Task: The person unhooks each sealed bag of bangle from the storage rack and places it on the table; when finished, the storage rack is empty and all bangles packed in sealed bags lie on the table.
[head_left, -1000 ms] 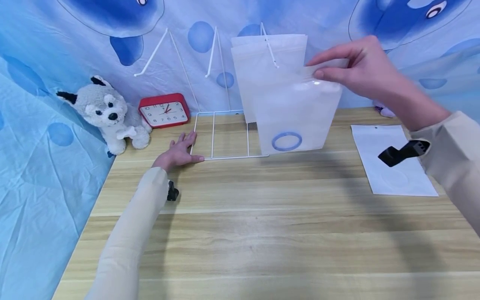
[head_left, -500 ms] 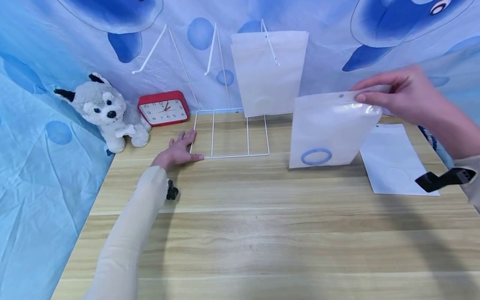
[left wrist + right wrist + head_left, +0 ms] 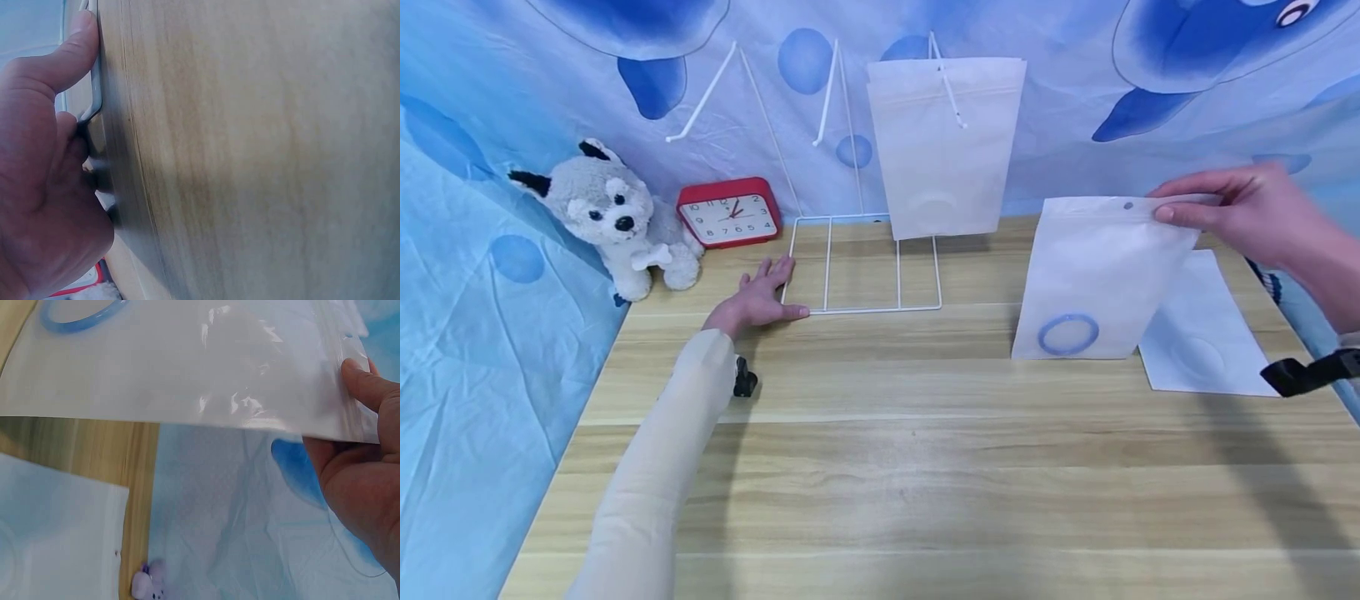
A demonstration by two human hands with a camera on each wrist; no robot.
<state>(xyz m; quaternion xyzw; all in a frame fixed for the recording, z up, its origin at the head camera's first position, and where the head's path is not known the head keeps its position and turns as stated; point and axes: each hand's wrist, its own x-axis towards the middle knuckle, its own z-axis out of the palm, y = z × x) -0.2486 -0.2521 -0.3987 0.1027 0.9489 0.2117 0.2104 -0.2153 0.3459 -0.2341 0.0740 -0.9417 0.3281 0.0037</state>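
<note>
My right hand (image 3: pixel 1262 204) pinches a white zip bag (image 3: pixel 1097 267) by its top right corner, between thumb and fingers. The bag hangs upright, its lower edge close over the table. A blue ring (image 3: pixel 1068 352) shows in its lower left part. In the right wrist view the thumb presses on the bag's zip strip (image 3: pixel 342 375). On the left, my left hand (image 3: pixel 758 298) rests with spread fingers on the front left corner of a white wire rack (image 3: pixel 865 311); its thumb lies along the wire in the left wrist view. White bags (image 3: pixel 947 167) hang from the rack's right hook.
Another white bag (image 3: pixel 1225 350) lies flat on the table at the right, partly behind the held one. A red clock (image 3: pixel 730 212) and a plush husky (image 3: pixel 617 221) stand left of the rack. A small purple plush (image 3: pixel 147 584) sits at the table's edge.
My right hand has moved right and down with the zip bag, away from the bags on the hook. The left hand has stayed on the rack's corner.
</note>
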